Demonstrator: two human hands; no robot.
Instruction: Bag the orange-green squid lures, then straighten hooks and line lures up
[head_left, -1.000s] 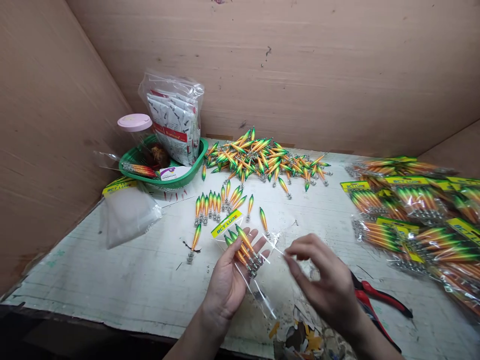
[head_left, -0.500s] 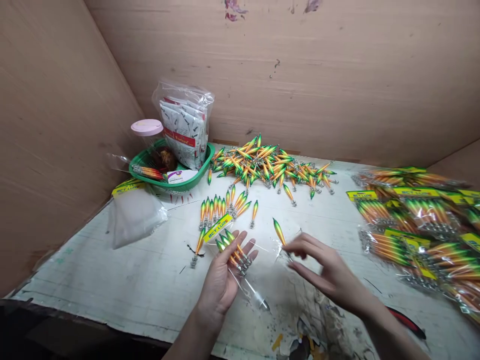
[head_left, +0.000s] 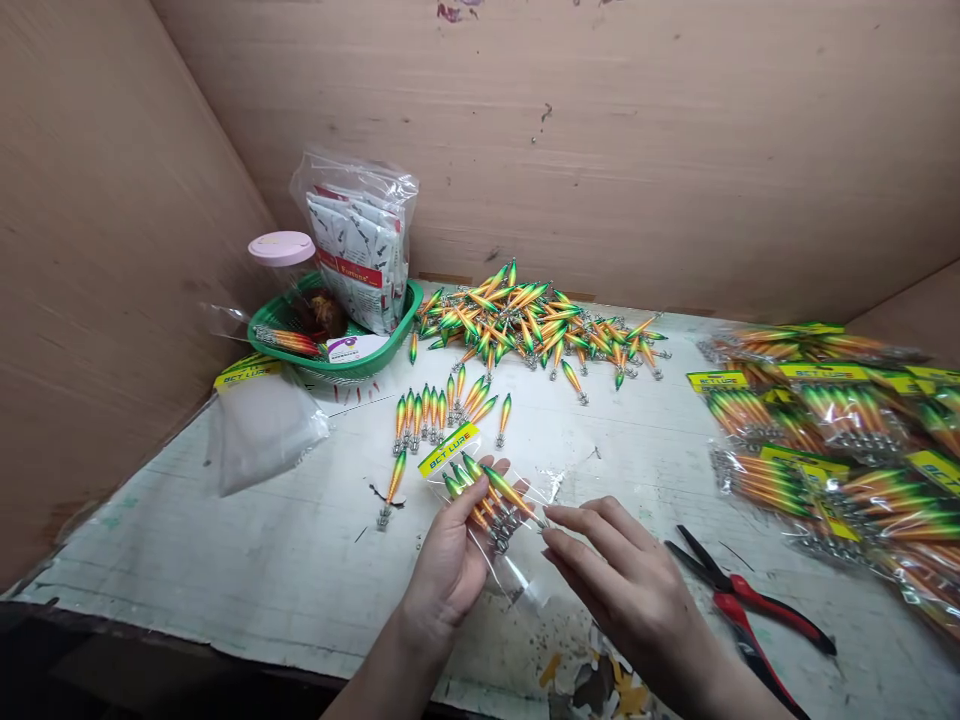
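Note:
My left hand (head_left: 450, 560) grips a clear plastic bag (head_left: 517, 575) with a yellow header card (head_left: 448, 449), and several green-orange fishing lures sit inside it. My right hand (head_left: 611, 580) pinches one more lure (head_left: 512, 493) by its hook end, the lure's tip lying at the bag's mouth among the others. Just beyond my hands a short row of loose lures (head_left: 435, 412) lies on the table, and a big heap of the same lures (head_left: 525, 325) is piled by the back wall.
Filled lure packs (head_left: 825, 430) are stacked at the right. Red-handled pliers (head_left: 742, 600) lie at my right wrist. A green basket (head_left: 390, 330) with a pink-lidded jar (head_left: 283, 252) and a packet bag (head_left: 360, 250) stands back left, beside a stack of bags (head_left: 259, 425).
My right hand picked a loose lure off the table and brought it left to the bag in my left hand. The view shifted, and the pliers show again.

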